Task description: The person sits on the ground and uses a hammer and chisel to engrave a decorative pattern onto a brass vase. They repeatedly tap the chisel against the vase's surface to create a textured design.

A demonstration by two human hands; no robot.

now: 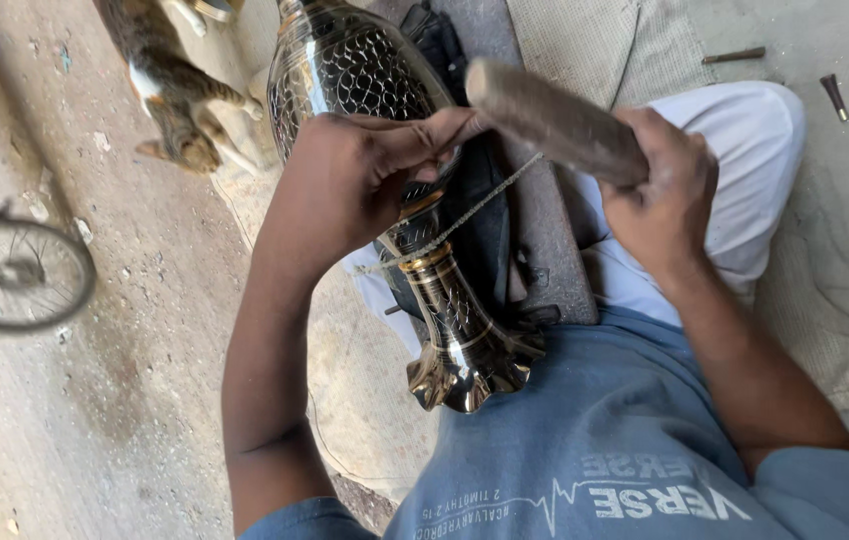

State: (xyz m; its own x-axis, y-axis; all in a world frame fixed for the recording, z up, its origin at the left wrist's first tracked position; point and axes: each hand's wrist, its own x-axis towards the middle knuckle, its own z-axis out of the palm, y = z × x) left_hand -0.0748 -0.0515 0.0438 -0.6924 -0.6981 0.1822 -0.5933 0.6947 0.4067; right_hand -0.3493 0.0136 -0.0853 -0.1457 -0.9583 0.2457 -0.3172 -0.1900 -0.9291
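A tall black and brass engraved vase point(365, 70) lies across my lap, its flared scalloped foot point(470, 365) pointing at my chest. My left hand point(360, 175) rests on the vase's body, its fingers pinched on a small tool that is mostly hidden against the metal. My right hand point(660, 190) grips a thick wooden mallet handle point(555, 120), held above the left hand's fingertips. A thin cord point(465, 220) runs across the vase's neck.
A cat point(180, 95) stands on the dusty ground at the upper left. A bicycle wheel point(15, 275) is at the left edge. Woven matting point(605, 45) lies under me, with small metal punches point(833, 95) on the ground at the upper right.
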